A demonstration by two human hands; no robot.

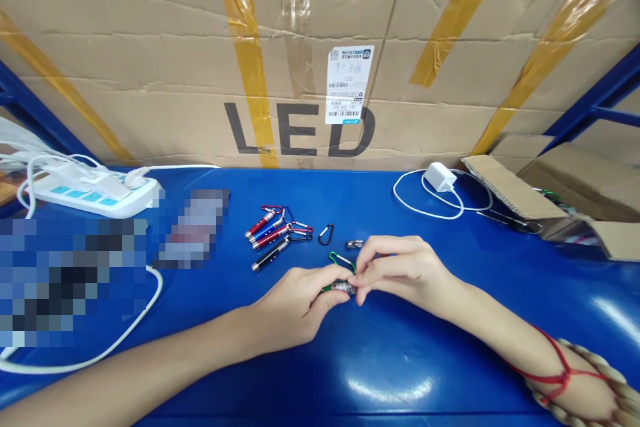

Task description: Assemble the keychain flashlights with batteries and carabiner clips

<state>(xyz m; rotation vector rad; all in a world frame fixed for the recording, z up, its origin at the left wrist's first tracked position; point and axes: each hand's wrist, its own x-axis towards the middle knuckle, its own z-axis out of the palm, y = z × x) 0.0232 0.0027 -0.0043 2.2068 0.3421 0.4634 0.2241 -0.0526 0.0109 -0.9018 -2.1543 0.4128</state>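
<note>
A small green keychain flashlight (341, 287) lies between both hands over the middle of the blue table. My left hand (305, 297) is closed round its body, thumb along the near side. My right hand (400, 270) pinches its right end; the fingertips cover that end. A green carabiner (341, 259) shows just behind the fingers; whether it is joined to the flashlight is hidden. Beyond the right fingertips rests a small silvery metal piece (355, 244). A loose black carabiner (326, 234) lies to its left.
Left of the hands lie two red flashlights (273, 237), a blue flashlight (267, 229) and a black flashlight (271, 254), with carabiners. A white power strip (95, 193) and cables stand at left. A white charger (439, 177) and an open cardboard box (575, 193) are at right.
</note>
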